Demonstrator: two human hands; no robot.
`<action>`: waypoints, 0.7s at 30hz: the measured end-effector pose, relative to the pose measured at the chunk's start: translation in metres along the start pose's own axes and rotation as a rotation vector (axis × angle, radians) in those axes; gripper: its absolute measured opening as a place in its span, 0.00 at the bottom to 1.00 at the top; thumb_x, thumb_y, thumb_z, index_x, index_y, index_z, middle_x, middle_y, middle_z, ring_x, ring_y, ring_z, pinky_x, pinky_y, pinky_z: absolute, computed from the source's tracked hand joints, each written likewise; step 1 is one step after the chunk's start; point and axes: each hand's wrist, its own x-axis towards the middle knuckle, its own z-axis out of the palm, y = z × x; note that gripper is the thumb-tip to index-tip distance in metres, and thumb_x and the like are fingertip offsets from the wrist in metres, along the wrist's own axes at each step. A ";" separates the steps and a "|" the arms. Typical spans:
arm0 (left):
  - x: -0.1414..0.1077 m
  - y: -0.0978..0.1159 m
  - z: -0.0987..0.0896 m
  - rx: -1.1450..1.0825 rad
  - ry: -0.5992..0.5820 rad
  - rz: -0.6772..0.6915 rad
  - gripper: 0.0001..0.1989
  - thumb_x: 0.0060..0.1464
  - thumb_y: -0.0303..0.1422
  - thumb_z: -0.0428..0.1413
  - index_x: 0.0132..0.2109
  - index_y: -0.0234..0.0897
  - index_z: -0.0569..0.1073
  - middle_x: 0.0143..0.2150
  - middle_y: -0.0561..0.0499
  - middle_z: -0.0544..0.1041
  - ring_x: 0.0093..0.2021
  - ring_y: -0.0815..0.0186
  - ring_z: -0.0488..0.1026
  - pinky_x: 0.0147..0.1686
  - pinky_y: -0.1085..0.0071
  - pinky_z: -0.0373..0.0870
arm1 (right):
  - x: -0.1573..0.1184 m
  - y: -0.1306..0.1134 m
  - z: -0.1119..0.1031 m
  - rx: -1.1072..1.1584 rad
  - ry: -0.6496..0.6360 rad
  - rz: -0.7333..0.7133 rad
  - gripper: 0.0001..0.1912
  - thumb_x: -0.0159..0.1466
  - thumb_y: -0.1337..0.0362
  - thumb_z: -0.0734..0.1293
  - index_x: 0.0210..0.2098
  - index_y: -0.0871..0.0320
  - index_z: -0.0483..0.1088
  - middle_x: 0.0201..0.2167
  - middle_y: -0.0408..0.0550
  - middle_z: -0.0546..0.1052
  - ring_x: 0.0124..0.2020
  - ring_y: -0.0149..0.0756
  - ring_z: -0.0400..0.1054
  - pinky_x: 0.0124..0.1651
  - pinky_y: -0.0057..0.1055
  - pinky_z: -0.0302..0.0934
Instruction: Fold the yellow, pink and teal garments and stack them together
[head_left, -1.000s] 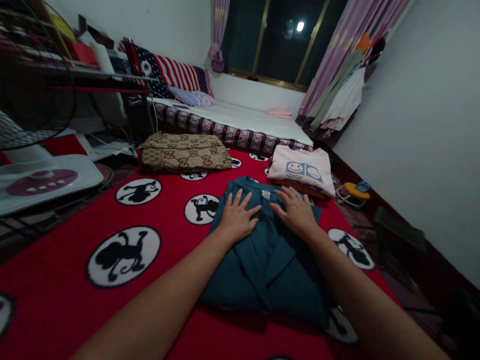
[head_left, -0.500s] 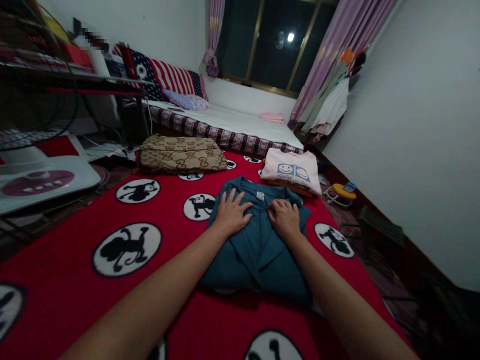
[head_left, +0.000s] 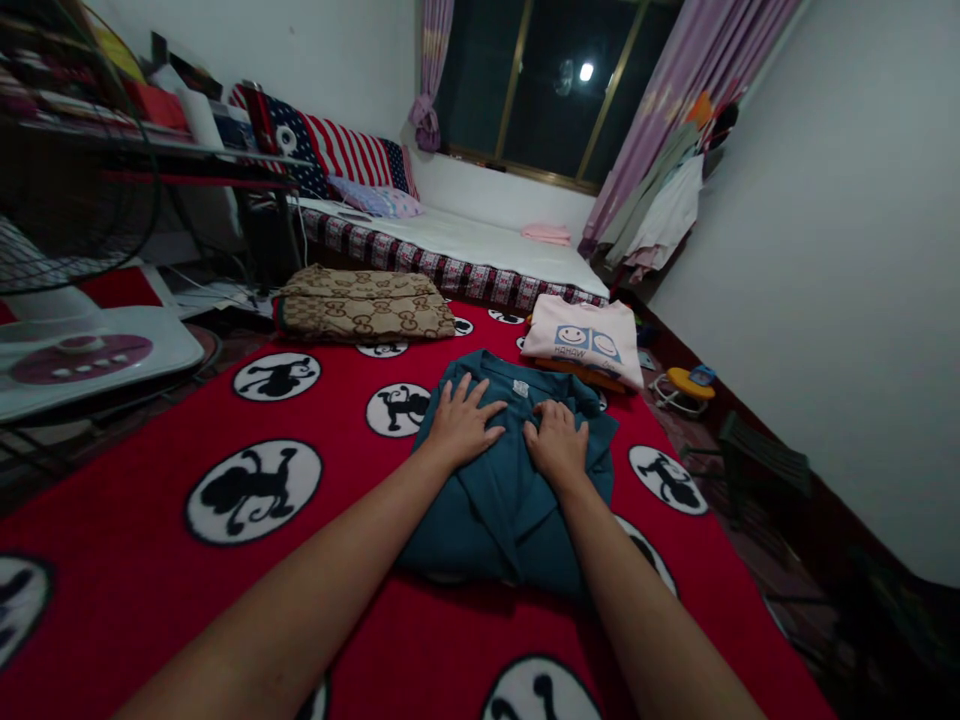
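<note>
A folded teal collared garment (head_left: 480, 510) lies on the red blanket in front of me, its collar pointing away and a white label at the neck. My left hand (head_left: 461, 425) rests flat on its left collar area, fingers spread. On the right lapel lies my right hand (head_left: 559, 440), its fingers slightly bent and apart, the thumb toward the middle. Both palms face down, and my right forearm crosses part of the garment's lower right side, hiding it.
Beyond the garment sit a folded pink sweatshirt (head_left: 581, 335) and a folded brown patterned cloth (head_left: 367, 305), all on the red blanket (head_left: 165, 600) with monkey medallions. A fan base (head_left: 97, 350) stands left. A bed (head_left: 480, 240) lies behind; a yellow stool (head_left: 690, 383) is right.
My right hand has slid a little left across the garment, and its forearm has shifted inward, uncovering a medallion on the right. My left hand stays nearly in place.
</note>
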 end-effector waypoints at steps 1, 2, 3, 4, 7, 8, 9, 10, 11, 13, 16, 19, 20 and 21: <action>0.000 0.000 0.000 0.003 -0.001 0.000 0.23 0.57 0.49 0.51 0.60 0.57 0.68 0.69 0.53 0.57 0.70 0.50 0.45 0.65 0.45 0.42 | -0.002 0.001 0.004 0.013 0.008 -0.001 0.13 0.64 0.61 0.57 0.47 0.56 0.65 0.53 0.56 0.71 0.60 0.47 0.56 0.60 0.57 0.46; 0.000 0.000 0.000 0.006 -0.002 -0.001 0.23 0.57 0.49 0.51 0.60 0.57 0.67 0.69 0.53 0.57 0.70 0.50 0.45 0.65 0.45 0.42 | -0.002 0.002 0.006 0.023 0.007 -0.004 0.13 0.64 0.61 0.58 0.46 0.55 0.65 0.53 0.56 0.71 0.60 0.47 0.56 0.60 0.57 0.45; 0.000 0.000 0.000 0.008 -0.001 -0.003 0.23 0.57 0.48 0.52 0.60 0.57 0.67 0.69 0.53 0.56 0.70 0.50 0.45 0.65 0.45 0.42 | -0.002 0.002 0.008 0.030 0.008 -0.007 0.13 0.64 0.61 0.58 0.46 0.55 0.65 0.52 0.55 0.71 0.60 0.47 0.56 0.60 0.57 0.45; 0.000 0.001 -0.001 0.010 -0.001 -0.005 0.23 0.57 0.48 0.52 0.60 0.57 0.67 0.69 0.53 0.56 0.70 0.50 0.45 0.65 0.45 0.42 | -0.001 0.003 0.008 0.033 0.008 -0.012 0.13 0.64 0.61 0.58 0.46 0.55 0.65 0.52 0.55 0.71 0.60 0.47 0.56 0.60 0.57 0.45; 0.000 0.001 -0.001 0.014 -0.003 0.002 0.23 0.57 0.47 0.52 0.60 0.57 0.67 0.69 0.53 0.56 0.70 0.49 0.45 0.64 0.44 0.42 | 0.002 0.004 0.006 0.035 0.009 -0.018 0.13 0.64 0.61 0.58 0.47 0.55 0.65 0.53 0.55 0.71 0.60 0.48 0.56 0.60 0.57 0.45; 0.000 0.001 -0.001 0.015 -0.003 0.005 0.23 0.57 0.46 0.53 0.60 0.57 0.68 0.69 0.52 0.56 0.70 0.49 0.45 0.64 0.44 0.42 | 0.002 0.004 0.006 0.034 0.007 -0.018 0.13 0.64 0.60 0.58 0.47 0.55 0.65 0.53 0.54 0.71 0.60 0.48 0.56 0.60 0.57 0.45; 0.000 0.001 -0.001 0.015 0.000 0.006 0.23 0.57 0.46 0.53 0.60 0.57 0.68 0.69 0.52 0.56 0.70 0.49 0.45 0.64 0.44 0.42 | 0.002 0.005 0.005 0.033 0.005 -0.017 0.13 0.64 0.60 0.58 0.47 0.55 0.65 0.53 0.54 0.71 0.60 0.48 0.56 0.60 0.57 0.46; 0.000 0.001 -0.001 0.015 0.003 0.007 0.23 0.57 0.46 0.53 0.60 0.57 0.68 0.69 0.52 0.56 0.70 0.49 0.45 0.64 0.44 0.42 | 0.002 0.005 0.005 0.033 0.004 -0.018 0.13 0.64 0.60 0.58 0.47 0.55 0.65 0.53 0.54 0.71 0.60 0.47 0.56 0.60 0.57 0.46; 0.000 0.001 -0.001 0.015 0.006 0.007 0.23 0.57 0.46 0.52 0.60 0.57 0.68 0.69 0.51 0.56 0.70 0.49 0.45 0.64 0.44 0.42 | 0.001 0.005 0.005 0.034 0.004 -0.021 0.12 0.64 0.60 0.58 0.46 0.55 0.65 0.53 0.53 0.71 0.60 0.47 0.56 0.60 0.57 0.46; 0.000 0.000 -0.001 0.014 0.008 0.005 0.23 0.57 0.47 0.52 0.60 0.57 0.68 0.69 0.52 0.56 0.70 0.49 0.45 0.64 0.44 0.42 | 0.000 0.004 0.005 0.040 0.006 -0.025 0.12 0.64 0.60 0.58 0.46 0.55 0.65 0.53 0.53 0.71 0.60 0.47 0.56 0.60 0.58 0.45; 0.000 0.000 -0.001 0.016 0.005 0.001 0.23 0.57 0.47 0.52 0.60 0.57 0.67 0.69 0.53 0.56 0.70 0.49 0.45 0.64 0.45 0.42 | 0.000 0.005 0.005 0.046 0.008 -0.026 0.12 0.65 0.60 0.59 0.46 0.55 0.64 0.53 0.53 0.71 0.60 0.47 0.56 0.60 0.58 0.45; 0.000 0.000 0.000 0.014 0.007 0.002 0.23 0.57 0.47 0.52 0.60 0.57 0.68 0.69 0.52 0.57 0.70 0.49 0.45 0.64 0.44 0.42 | 0.001 0.005 0.006 0.045 0.000 -0.023 0.12 0.65 0.60 0.59 0.46 0.55 0.64 0.53 0.54 0.71 0.60 0.47 0.56 0.61 0.58 0.45; 0.000 0.000 0.000 0.012 0.009 0.003 0.23 0.57 0.47 0.52 0.60 0.57 0.68 0.69 0.52 0.57 0.70 0.49 0.45 0.64 0.44 0.42 | 0.001 0.005 0.006 0.043 -0.001 -0.023 0.12 0.65 0.60 0.59 0.47 0.55 0.64 0.53 0.54 0.71 0.61 0.47 0.56 0.61 0.58 0.45; 0.000 0.000 0.000 0.011 0.010 0.004 0.23 0.57 0.47 0.52 0.59 0.57 0.68 0.69 0.52 0.57 0.70 0.49 0.45 0.64 0.44 0.42 | 0.001 0.005 0.006 0.040 -0.001 -0.024 0.12 0.65 0.60 0.58 0.47 0.55 0.64 0.53 0.54 0.70 0.61 0.47 0.55 0.61 0.58 0.45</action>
